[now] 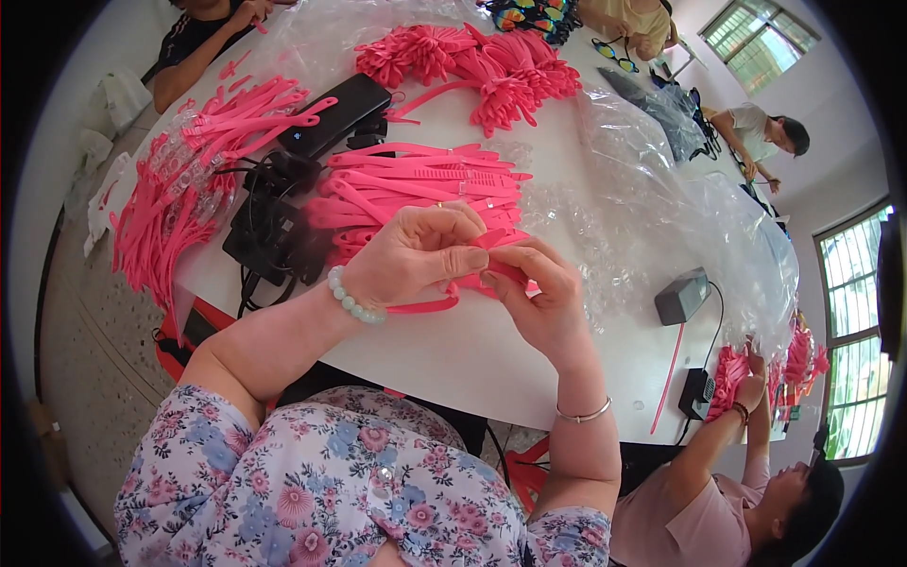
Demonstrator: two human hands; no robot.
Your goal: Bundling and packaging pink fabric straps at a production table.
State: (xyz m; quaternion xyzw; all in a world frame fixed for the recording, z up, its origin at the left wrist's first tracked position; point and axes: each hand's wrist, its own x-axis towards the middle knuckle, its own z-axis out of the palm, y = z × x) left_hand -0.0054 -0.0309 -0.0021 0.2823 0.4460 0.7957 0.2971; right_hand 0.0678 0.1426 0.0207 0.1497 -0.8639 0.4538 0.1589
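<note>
White table (444, 354) — pink straps (416, 180), clear bags (652, 208)

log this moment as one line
left hand: pinching pink strap | right hand: gripping same strap | pink strap pile behind hands | white table

The left hand (416, 257) and right hand (534, 293) closed around a pink strap (491, 240) so that most of the piece lay hidden behind the fingers, and how they pinched it could not be told. A loop of the strap vanished under the left wrist. At the table's (453, 350) far left edge, black devices (269, 227) were half buried under pink straps (416, 184). Clear plastic bags (661, 217) veiled the far right corner. A co-worker's hand (756, 364) at the right edge was too small to read. The near edge was cut by the person's forearms.
</note>
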